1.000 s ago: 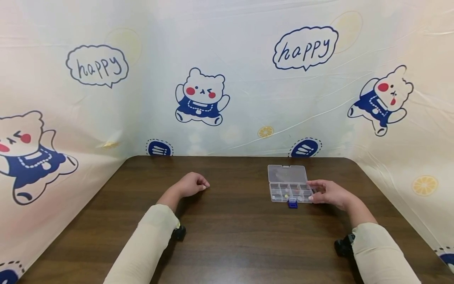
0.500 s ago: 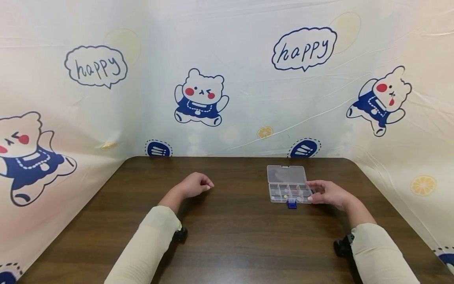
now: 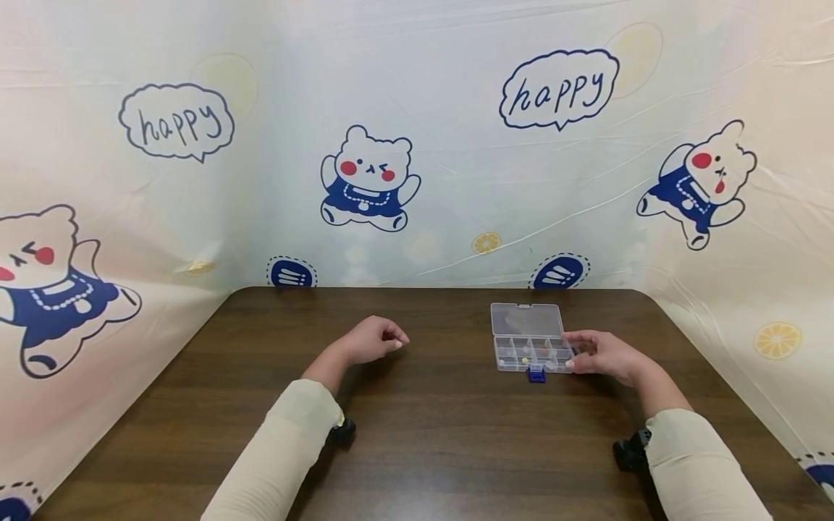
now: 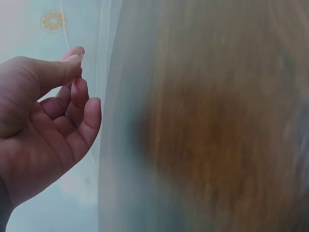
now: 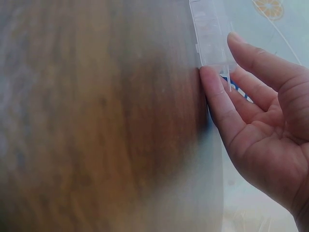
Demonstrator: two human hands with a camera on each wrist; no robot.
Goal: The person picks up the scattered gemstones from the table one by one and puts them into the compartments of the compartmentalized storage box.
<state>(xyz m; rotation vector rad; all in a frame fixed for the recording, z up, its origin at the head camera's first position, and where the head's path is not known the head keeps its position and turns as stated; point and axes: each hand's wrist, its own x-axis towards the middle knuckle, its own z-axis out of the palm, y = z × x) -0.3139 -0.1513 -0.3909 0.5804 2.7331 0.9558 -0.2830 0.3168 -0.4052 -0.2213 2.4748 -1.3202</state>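
Observation:
A clear plastic compartment box [image 3: 504, 352] lies on the brown table with its lid [image 3: 526, 320] folded back. Several small pieces, one of them a yellow bead [image 3: 525, 360], sit in its compartments. My right hand [image 3: 606, 356] holds the box by its right end, thumb at the front corner and fingers along the side; the right wrist view shows the fingers at the end wall. Left of the box, my left hand [image 3: 373, 340] hovers over the table. In the left wrist view its thumb and index finger pinch a small pale piece [image 4: 81, 57], mostly hidden by the fingertips.
A blue latch [image 3: 536, 375] sticks out from the front of the box. Behind the brown table [image 3: 443, 449] hangs a pale printed cloth [image 3: 443, 145] with bears and speech bubbles. Black wrist cameras [image 3: 632, 451] show at both sleeves.
My left hand has moved to the right, nearer the box, its fingertips kept together. The right hand and the box have stayed in place.

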